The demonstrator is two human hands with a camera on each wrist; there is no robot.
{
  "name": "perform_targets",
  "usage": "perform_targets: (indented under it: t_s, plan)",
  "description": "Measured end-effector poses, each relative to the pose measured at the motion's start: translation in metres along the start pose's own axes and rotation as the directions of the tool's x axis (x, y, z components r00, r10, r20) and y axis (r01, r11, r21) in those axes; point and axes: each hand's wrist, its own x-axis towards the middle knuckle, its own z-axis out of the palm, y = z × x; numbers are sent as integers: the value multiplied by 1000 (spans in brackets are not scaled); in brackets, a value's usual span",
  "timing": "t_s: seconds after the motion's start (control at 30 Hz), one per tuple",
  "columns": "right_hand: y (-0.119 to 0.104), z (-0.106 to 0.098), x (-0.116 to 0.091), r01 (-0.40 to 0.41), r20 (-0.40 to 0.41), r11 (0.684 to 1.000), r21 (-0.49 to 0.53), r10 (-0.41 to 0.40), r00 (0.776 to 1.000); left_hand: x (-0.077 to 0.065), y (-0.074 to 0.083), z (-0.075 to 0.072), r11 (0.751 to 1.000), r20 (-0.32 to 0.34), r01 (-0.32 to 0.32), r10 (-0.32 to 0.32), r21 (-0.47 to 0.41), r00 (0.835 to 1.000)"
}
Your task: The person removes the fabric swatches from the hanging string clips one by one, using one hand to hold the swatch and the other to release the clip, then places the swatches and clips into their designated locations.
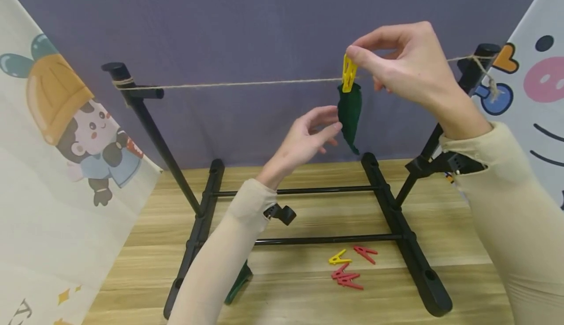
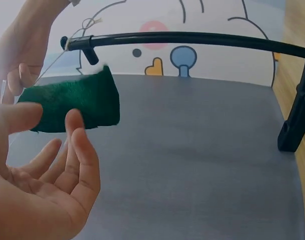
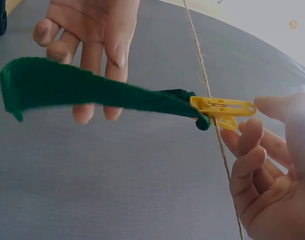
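A yellow clothespin [image 1: 349, 74] clips a dark green piece of cloth [image 1: 350, 112] to the twine line [image 1: 246, 83]. My right hand [image 1: 410, 60] is at the top of this clothespin, thumb and index fingertips at its handle ends. In the right wrist view, the right thumb meets one handle of the clothespin [image 3: 222, 106], and curled fingers lie near the other. Just left of the hanging cloth, my left hand [image 1: 308, 134] has its fingers loosely spread. The left wrist view shows its thumb and fingertips close to the cloth [image 2: 87, 102], not closed round it.
A black stand [image 1: 163, 149] carries the line between two posts. On the wooden table [image 1: 299, 300] lie several red clothespins [image 1: 348, 278] and one yellow clothespin [image 1: 339, 257]. Another dark green cloth [image 1: 239, 282] is partly hidden by the left forearm.
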Motion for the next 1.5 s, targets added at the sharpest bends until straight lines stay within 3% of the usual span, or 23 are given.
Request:
perform_targets:
  t_s: [0.27, 0.5, 0.63, 0.87, 1.27, 1.5]
  plan:
    - [1, 1, -2, 60, 3, 998, -21, -60, 998, 4, 1, 2, 1000, 6, 4, -4, 3, 1000]
    - [4, -2, -1, 62, 7, 997, -43, -62, 998, 3, 4, 1, 1000, -86, 1, 2, 29, 996]
    - [3, -4, 0, 71, 15, 996, -61, -71, 997, -6, 20, 2, 999, -110, 7, -2, 48, 994]
    - [-1, -6, 0, 24, 35, 998, -52, -22, 999, -10, 28, 2, 998, -113, 13, -6, 57, 994]
    - [-4, -4, 1, -3, 28, 996, -85, 5, 1000, -12, 33, 0, 998, -164, -44, 52, 54, 985]
    - [-5, -5, -2, -57, 8, 998, -29, 57, 998, -16, 34, -1, 998, -183, -42, 51, 52, 982]
